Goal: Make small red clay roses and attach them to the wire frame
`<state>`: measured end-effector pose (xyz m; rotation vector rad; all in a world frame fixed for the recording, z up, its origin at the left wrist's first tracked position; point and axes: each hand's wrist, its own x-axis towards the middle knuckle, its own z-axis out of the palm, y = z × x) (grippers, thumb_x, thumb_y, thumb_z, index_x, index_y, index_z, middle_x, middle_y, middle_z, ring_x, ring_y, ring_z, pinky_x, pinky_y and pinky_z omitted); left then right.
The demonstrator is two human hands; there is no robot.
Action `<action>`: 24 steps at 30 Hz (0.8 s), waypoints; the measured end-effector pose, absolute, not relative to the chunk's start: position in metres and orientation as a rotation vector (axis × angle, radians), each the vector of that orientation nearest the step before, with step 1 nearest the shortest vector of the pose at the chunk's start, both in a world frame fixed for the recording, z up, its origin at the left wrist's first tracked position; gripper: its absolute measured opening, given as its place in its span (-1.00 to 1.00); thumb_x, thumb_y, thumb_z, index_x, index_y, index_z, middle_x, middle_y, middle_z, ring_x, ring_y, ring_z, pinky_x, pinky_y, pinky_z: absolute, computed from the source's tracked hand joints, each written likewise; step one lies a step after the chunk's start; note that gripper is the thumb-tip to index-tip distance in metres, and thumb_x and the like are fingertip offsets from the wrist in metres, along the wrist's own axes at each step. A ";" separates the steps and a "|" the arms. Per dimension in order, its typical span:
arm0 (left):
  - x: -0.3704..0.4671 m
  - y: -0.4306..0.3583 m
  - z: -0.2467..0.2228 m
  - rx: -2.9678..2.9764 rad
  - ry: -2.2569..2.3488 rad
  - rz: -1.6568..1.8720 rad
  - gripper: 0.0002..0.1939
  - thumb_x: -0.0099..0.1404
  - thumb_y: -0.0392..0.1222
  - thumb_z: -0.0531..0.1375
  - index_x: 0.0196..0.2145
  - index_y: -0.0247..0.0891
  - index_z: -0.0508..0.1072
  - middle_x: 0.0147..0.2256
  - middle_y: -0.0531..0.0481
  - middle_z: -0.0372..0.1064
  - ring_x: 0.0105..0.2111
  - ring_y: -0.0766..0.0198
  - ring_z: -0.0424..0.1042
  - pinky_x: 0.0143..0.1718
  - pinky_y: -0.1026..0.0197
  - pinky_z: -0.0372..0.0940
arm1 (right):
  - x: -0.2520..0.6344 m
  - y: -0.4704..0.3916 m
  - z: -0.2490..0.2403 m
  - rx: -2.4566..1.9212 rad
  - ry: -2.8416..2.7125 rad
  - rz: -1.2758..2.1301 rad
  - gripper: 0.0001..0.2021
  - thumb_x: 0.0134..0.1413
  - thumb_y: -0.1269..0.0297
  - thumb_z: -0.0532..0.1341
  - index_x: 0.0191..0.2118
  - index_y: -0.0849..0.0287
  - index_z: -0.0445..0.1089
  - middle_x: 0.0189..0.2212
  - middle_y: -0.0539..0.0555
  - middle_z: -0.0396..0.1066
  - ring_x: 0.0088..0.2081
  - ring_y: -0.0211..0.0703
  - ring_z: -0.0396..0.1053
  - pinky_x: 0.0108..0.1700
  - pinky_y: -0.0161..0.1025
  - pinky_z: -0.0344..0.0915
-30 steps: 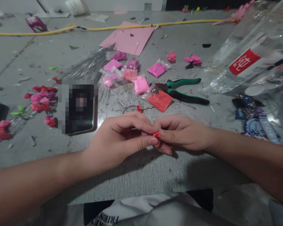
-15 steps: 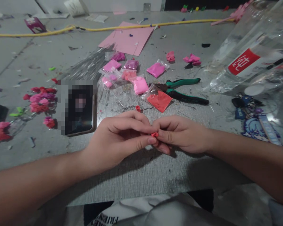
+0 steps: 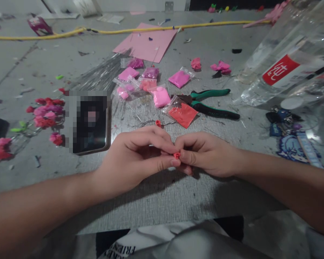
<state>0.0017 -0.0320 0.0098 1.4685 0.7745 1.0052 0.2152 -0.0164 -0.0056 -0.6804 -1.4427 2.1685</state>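
Note:
Between the fingertips of both hands is a small red clay piece (image 3: 176,155), folded like a tiny flower. My left hand (image 3: 144,153) pinches it from the left with thumb and forefinger. From the right, my right hand (image 3: 205,153) grips the same piece, its thumb against it. Just beyond the fingers lies a twisted wire with a small red bud (image 3: 158,123). Behind that are an open bag of red clay (image 3: 184,114), green-handled pliers (image 3: 214,94) and several bags of pink and purple clay (image 3: 161,97).
A phone (image 3: 107,133) lies left of my hands, beside clay flowers (image 3: 47,113) on wires. Loose silver wires (image 3: 97,75) and pink paper (image 3: 148,43) are farther back. Plastic bottles (image 3: 283,72) and a blue keychain (image 3: 291,145) lie at right. A yellow cable (image 3: 135,30) crosses the back.
The fingers have shifted slightly around the red piece, and the lower fingers under it show a little less. Both hands stay in nearly the same place.

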 end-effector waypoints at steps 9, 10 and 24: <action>0.003 -0.031 0.008 1.466 0.769 1.002 -0.79 0.13 -0.42 0.47 -0.30 -0.17 0.72 -0.32 0.00 0.51 -0.35 0.36 0.51 -0.34 0.35 0.46 | 0.218 -0.016 -0.008 -0.691 -1.506 2.153 -0.68 0.28 0.05 0.33 -0.31 0.24 0.41 -0.55 -0.09 0.35 -0.55 -0.40 0.25 -0.54 -0.43 0.15; 0.003 -0.031 0.009 1.475 0.780 0.989 -0.81 0.14 -0.42 0.47 -0.30 -0.17 0.72 -0.33 -0.01 0.51 -0.36 0.36 0.51 -0.35 0.36 0.45 | 0.219 -0.016 -0.009 -0.672 -1.502 2.159 -0.68 0.29 0.06 0.33 -0.31 0.24 0.41 -0.55 -0.08 0.36 -0.54 -0.40 0.25 -0.54 -0.43 0.16; -0.009 -0.035 0.002 2.115 0.847 0.437 -0.85 0.47 -0.22 0.21 -0.11 -0.14 0.60 -0.16 0.03 0.58 -0.18 0.24 0.55 -0.14 0.28 0.36 | 0.226 0.005 -0.006 -0.854 -1.296 1.767 -0.80 0.19 0.26 0.35 -0.43 0.22 0.50 -0.61 -0.06 0.31 -0.55 -0.36 0.22 -0.48 -0.36 0.11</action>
